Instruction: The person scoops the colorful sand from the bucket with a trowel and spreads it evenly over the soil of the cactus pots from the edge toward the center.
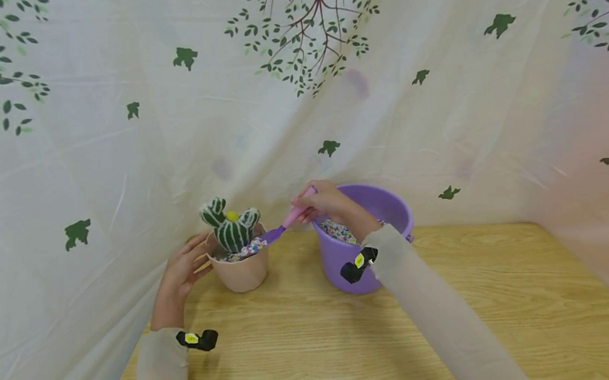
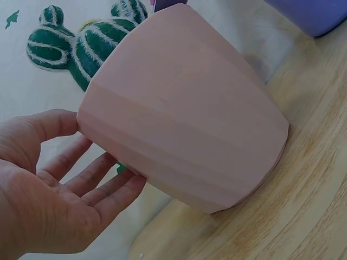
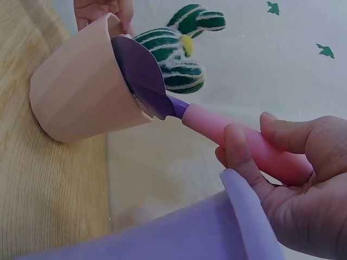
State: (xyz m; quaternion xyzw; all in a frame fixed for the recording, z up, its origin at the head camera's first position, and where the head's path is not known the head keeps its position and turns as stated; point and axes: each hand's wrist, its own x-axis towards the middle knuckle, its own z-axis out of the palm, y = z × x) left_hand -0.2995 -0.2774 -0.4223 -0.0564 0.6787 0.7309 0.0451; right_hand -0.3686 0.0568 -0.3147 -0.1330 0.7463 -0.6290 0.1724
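A green cactus (image 1: pixel 234 231) with white stripes and a yellow bloom stands in a pinkish-beige flower pot (image 1: pixel 242 275), among multicoloured pebbles (image 1: pixel 246 249). My left hand (image 2: pixel 59 179) touches the pot's left side, its thumb at the rim and its fingers extended against the wall. The pink handle of a small trowel (image 3: pixel 238 138) is in the grip of my right hand (image 3: pixel 312 173). Its purple blade (image 3: pixel 142 76) tilts over the pot's rim, beside the cactus. Below my right wrist stands a purple bucket (image 1: pixel 342 268), holding more pebbles (image 1: pixel 338 231).
Pot and bucket stand on a wooden table (image 1: pixel 301 349) with a gap between them. Behind and at both sides hangs a pale curtain (image 1: pixel 251 127) printed with branches and green leaves. The bucket's rim lies under my right forearm.
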